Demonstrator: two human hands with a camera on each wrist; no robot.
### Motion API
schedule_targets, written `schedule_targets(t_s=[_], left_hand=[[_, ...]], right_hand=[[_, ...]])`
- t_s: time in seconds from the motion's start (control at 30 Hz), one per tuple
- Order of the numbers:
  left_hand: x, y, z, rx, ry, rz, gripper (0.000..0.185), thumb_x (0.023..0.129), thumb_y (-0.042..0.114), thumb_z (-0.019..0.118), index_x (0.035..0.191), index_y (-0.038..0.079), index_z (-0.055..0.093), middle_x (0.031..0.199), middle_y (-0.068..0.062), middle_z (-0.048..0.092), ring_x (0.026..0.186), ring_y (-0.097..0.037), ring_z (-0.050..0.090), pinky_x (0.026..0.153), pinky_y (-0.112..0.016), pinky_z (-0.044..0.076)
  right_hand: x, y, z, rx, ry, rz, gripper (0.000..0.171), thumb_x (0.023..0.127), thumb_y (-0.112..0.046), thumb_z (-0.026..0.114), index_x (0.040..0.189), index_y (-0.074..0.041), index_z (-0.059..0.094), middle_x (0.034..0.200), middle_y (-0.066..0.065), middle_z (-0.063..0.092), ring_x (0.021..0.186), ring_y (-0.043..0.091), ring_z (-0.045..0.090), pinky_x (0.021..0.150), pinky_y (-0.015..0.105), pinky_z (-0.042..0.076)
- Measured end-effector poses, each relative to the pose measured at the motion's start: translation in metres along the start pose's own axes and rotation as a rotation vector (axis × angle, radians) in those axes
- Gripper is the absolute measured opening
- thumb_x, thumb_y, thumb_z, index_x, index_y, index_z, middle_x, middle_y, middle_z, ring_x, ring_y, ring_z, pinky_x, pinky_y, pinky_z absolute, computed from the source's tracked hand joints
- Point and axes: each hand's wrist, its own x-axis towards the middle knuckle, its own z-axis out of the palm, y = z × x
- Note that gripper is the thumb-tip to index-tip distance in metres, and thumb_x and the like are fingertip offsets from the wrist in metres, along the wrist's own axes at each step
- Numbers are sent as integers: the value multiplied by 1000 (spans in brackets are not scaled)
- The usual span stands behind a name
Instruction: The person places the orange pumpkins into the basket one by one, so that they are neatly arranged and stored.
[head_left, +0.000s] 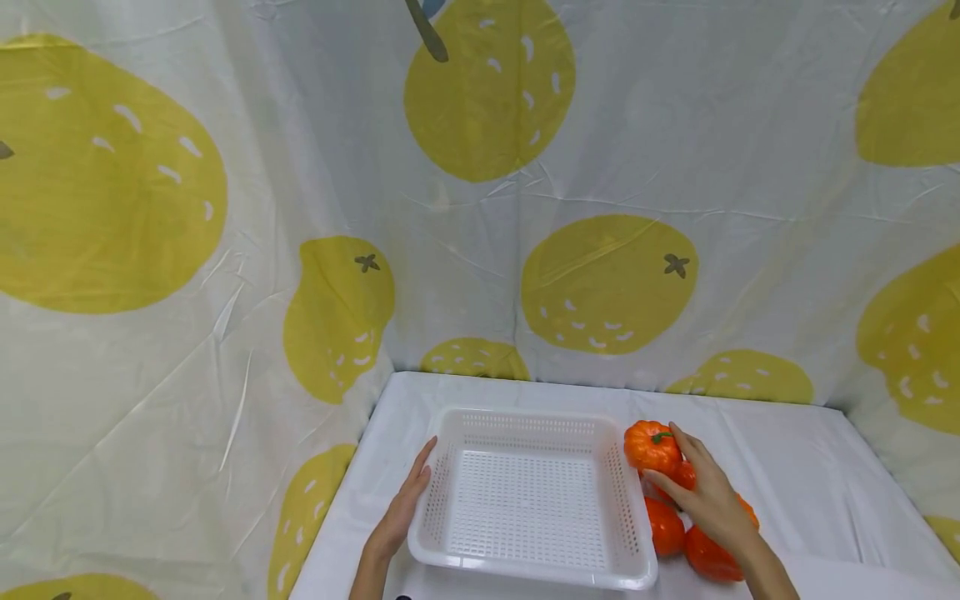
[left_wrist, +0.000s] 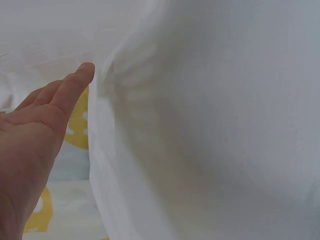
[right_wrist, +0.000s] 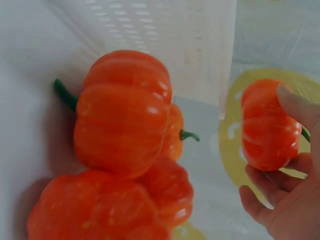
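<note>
A white perforated plastic basket point(head_left: 525, 510) lies on the table with nothing inside it. My left hand point(head_left: 399, 515) rests against its left side, the fingers straight along the wall; the left wrist view shows the same hand point(left_wrist: 47, 117) from the palm side. Just off the basket's right edge, my right hand point(head_left: 711, 500) holds a small orange toy pumpkin point(head_left: 649, 448) with a green stem. In the right wrist view, thumb and fingers pinch this pumpkin point(right_wrist: 269, 131) from opposite sides, above the other pumpkins.
Several more orange-red pumpkins point(head_left: 664, 527) sit in a cluster right of the basket, partly hidden under my right hand and forearm. A white cloth point(head_left: 810, 483) covers the table. Behind and at the sides hangs a curtain point(head_left: 757, 275) printed with yellow fruit.
</note>
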Motion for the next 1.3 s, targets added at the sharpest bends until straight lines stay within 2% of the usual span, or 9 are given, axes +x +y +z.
schedule_targets(t_s=[0.23,0.43,0.73,0.83,1.03,1.13,1.3], left_hand=[[0,2,1,2,3,-13,55,111,53,25,164,43,18,177,-1,4,162,-41,-3,122,-75,-2],[0,3,1,13,11,-12,55,111,53,24,164,43,18,177,-2,4,162,-41,-3,122,-74,-2],[1,0,0,9,1,-11,54,111,52,24,164,42,18,177,-2,3,162,-42,-3,122,-75,-2],[2,1,0,15,-1,-7,54,111,52,24,164,43,17,177,-2,4,162,-42,-3,122,-75,-2],[-1,3,0,15,5,0,56,111,51,25,165,40,18,177,-4,5,162,-43,-2,121,-76,-2],[-2,3,0,13,4,6,57,111,50,25,166,37,17,177,-6,4,161,-45,-2,121,-77,-2],[-1,1,0,-1,-2,-2,56,111,51,25,165,39,17,177,-5,4,161,-44,-3,121,-77,-2]], right_hand=[[12,-15,11,19,-14,-81,93,94,-45,75,164,-7,27,156,23,41,139,50,43,104,79,38],[23,-27,21,11,-44,-136,88,95,-46,73,162,-7,31,156,20,45,137,47,50,102,73,46],[36,-49,34,144,-152,-143,88,91,-45,77,160,-9,37,156,18,49,131,45,55,105,69,47],[41,-55,40,138,-168,-173,89,90,-43,80,159,-8,38,154,17,51,131,44,57,104,66,50],[49,-63,51,100,-214,-168,90,88,-46,80,159,-9,40,154,18,51,131,45,56,103,64,51],[53,-67,56,84,-234,-169,90,87,-48,81,159,-9,41,156,19,50,131,44,57,104,62,52],[59,-71,66,86,-294,-204,89,88,-47,80,158,-7,41,158,19,49,135,41,56,109,57,50]])
